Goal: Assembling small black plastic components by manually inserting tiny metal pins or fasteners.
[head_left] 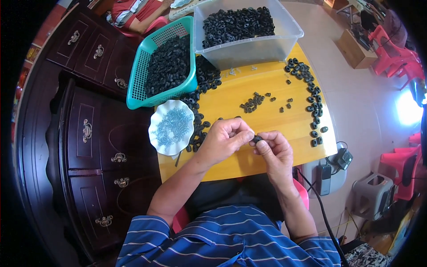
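In front of my chest, above the near part of the yellow table (227,167), my two hands meet. My right hand (276,155) pinches a small black plastic piece (257,139) between thumb and fingers. The thumb and forefinger of my left hand (226,139) are pressed together at that piece; whatever they hold is too small to make out. Beyond my hands lies a cluster of tiny dark pieces (252,103), with a few strays to its right. Left of my left hand is a white scalloped plate (152,119) of tiny bluish, shiny pieces.
A teal basket (133,91) and a clear plastic tub (249,55) hold heaps of black pieces. Black oval pieces with holes (315,107) line the table's right edge. A dark wooden cabinet (89,178) stands at left. Another person (135,13) sits beyond the basket.
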A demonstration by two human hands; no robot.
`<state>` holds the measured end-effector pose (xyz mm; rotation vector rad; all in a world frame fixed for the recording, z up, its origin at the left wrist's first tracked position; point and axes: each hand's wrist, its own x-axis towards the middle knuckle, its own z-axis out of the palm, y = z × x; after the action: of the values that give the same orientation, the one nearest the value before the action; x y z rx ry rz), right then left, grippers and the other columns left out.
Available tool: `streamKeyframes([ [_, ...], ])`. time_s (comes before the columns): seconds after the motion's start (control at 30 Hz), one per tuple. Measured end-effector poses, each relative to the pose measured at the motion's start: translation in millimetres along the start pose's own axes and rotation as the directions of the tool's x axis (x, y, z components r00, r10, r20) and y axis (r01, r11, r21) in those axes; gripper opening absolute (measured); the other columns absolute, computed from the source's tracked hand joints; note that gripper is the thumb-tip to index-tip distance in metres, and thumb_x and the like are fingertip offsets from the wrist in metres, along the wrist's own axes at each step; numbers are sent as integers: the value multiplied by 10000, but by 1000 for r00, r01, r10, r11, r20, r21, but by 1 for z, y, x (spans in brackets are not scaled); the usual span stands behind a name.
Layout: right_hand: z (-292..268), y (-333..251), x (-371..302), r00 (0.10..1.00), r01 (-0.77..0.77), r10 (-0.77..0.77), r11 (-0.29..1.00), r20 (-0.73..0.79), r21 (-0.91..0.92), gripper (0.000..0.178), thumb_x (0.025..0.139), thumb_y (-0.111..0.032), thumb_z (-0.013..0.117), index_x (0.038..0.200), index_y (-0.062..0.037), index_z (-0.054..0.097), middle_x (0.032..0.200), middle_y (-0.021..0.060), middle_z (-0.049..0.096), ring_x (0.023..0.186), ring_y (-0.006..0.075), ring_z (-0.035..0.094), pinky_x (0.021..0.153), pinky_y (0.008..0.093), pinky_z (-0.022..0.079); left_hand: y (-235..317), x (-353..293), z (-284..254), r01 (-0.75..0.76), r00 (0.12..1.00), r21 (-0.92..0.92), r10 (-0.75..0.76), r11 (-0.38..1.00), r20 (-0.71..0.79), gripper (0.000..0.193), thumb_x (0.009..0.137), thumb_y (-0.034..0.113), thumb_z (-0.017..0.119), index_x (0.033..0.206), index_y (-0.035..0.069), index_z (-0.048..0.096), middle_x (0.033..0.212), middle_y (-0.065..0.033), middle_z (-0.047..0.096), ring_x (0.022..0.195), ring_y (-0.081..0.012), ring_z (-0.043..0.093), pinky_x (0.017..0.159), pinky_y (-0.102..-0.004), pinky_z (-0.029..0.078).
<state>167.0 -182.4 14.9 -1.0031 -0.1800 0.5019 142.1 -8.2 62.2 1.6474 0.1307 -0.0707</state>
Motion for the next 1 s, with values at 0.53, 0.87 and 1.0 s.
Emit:
streamKeyframes([
  [0.53, 6, 4, -3, 990, 57, -77, 985, -115, -165, 84, 955, 16, 614, 1037, 31, 607, 875, 57, 695, 778, 82, 636, 736, 222, 522, -7, -4, 12, -152, 975, 277, 190, 949, -114, 94, 919, 65, 659, 849, 4, 648, 718, -24, 637, 618, -53, 565, 558, -224, 439],
  [0.87, 4, 2, -1, 997, -51, 55, 996, -52, 79, 124, 974, -45, 616, 1088, -9, 585, 963, 64, 688, 853, 114, 653, 799, 251, 532, -9, -6, 14, -192, 973, 76, 200, 978, -111, 80, 915, 37, 667, 977, -16, 667, 741, -46, 659, 640, -80, 636, 573, -228, 493],
  [1.0, -4, 1, 2, 979, -191, 202, 939, -9, 285, 134, 986, -97, 599, 1111, -49, 580, 1005, 72, 688, 894, 142, 674, 826, 284, 542, 6, -10, 13, -239, 952, 285, 282, 928, -121, 230, 891, 65, 703, 1107, -1, 657, 817, -61, 665, 658, -84, 648, 588, -225, 497],
])
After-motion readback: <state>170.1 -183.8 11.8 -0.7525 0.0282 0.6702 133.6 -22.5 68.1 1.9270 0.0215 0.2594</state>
